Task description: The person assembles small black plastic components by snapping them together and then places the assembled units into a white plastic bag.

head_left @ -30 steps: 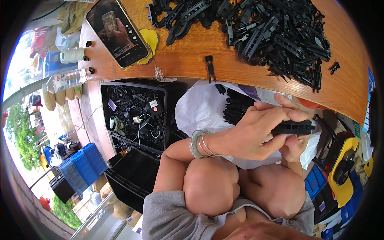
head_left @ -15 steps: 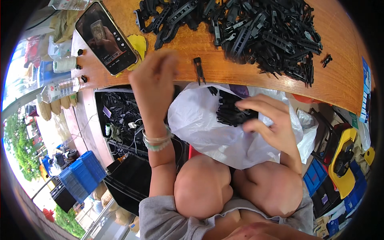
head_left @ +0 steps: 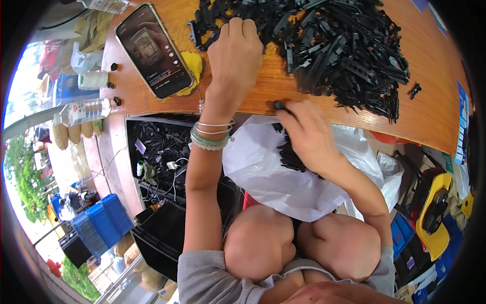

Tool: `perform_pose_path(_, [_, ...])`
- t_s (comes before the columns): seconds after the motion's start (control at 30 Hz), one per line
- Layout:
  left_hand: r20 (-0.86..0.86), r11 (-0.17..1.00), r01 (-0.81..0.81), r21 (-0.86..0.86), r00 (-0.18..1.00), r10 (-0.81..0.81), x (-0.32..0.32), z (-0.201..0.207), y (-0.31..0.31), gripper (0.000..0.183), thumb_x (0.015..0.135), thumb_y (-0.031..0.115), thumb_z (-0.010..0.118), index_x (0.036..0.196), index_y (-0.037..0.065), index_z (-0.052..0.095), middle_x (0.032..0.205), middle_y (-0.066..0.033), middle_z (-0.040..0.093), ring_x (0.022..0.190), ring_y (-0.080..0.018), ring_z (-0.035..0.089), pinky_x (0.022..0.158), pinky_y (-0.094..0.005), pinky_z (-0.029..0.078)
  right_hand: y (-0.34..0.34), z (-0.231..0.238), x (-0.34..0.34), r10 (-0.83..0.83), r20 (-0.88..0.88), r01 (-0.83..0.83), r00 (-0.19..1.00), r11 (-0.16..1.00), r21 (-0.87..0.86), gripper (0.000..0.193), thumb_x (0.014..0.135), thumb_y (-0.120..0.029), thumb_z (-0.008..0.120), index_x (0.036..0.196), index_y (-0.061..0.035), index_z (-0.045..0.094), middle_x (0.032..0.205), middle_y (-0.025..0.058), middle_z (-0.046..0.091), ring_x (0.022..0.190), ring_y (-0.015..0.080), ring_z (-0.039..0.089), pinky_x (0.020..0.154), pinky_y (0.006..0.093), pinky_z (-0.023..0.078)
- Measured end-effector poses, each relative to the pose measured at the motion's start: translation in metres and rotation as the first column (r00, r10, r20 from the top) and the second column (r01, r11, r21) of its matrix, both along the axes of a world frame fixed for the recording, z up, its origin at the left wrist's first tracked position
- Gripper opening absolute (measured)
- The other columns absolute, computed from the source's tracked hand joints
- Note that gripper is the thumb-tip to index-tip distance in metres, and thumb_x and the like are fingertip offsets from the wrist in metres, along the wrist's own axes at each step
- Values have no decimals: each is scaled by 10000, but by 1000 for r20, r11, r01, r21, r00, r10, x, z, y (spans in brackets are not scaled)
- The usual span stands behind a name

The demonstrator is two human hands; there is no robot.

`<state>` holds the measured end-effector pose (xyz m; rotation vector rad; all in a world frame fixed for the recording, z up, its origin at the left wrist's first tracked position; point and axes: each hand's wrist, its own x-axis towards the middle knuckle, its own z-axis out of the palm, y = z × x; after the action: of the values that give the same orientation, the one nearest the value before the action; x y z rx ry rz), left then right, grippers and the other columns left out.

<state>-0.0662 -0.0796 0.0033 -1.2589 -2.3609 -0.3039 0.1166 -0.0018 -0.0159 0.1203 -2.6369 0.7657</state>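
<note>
My left hand point(head_left: 235, 58) reaches over the left part of a pile of black plastic parts point(head_left: 344, 55), its fingers bent together; whatever lies under the fingertips is hidden. At the table's near edge my right hand point(head_left: 311, 134) is closed, with the dark rounded end of a small black piece point(head_left: 279, 105) showing at its fingertips. The rest of that piece is hidden by the hand. Below, a white plastic bag point(head_left: 253, 157) hangs open between the table and my knees. Narrow black parts point(head_left: 289, 154) lie together in it, partly covered by my right hand and forearm.
A lit phone point(head_left: 154, 55) leans by a yellow patch point(head_left: 192, 68) at the table's left. One loose black piece point(head_left: 415, 90) lies at the right. Left below stands a black bin point(head_left: 164, 228), beside blue crates point(head_left: 104, 220). A clear bottle point(head_left: 86, 111) lies at the table's left edge.
My left hand has moved forward onto the pile. My right hand has moved from the parts in the bag to the table edge, where the small black two-pronged piece no longer lies in sight.
</note>
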Motion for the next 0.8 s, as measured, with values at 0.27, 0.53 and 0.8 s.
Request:
perform_pose_path(0.27, [753, 637, -467, 614, 103, -650, 84, 17, -14, 177, 853, -14, 547, 1018, -18, 483, 922, -167, 616, 788, -258, 657, 735, -310, 557, 35, 33, 39, -286, -14, 257, 958, 881, -396, 277, 759, 101, 591, 1016, -2, 579, 972, 114, 541, 685, 178, 507, 572, 265, 424])
perform_pose_path(0.53, [396, 668, -650, 361, -542, -741, 112, 7, -3, 132, 951, 87, 473, 991, -38, 486, 976, -201, 631, 819, -280, 677, 732, -335, 570, 43, 43, 65, -355, -62, 279, 933, 820, -500, 227, 788, 70, 569, 1007, 11, 585, 949, 112, 567, 701, 127, 513, 556, 229, 416])
perform_pose_path(0.8, [760, 850, -376, 370, -403, -509, 130, 22, -1, 301, 948, 71, 443, 1181, -102, 521, 1074, -208, 600, 949, -257, 623, 840, -355, 508, 49, 41, 78, -72, 190, 201, 979, 488, -850, 179, 806, 54, 607, 979, 15, 630, 819, 117, 669, 601, 137, 621, 546, 234, 486])
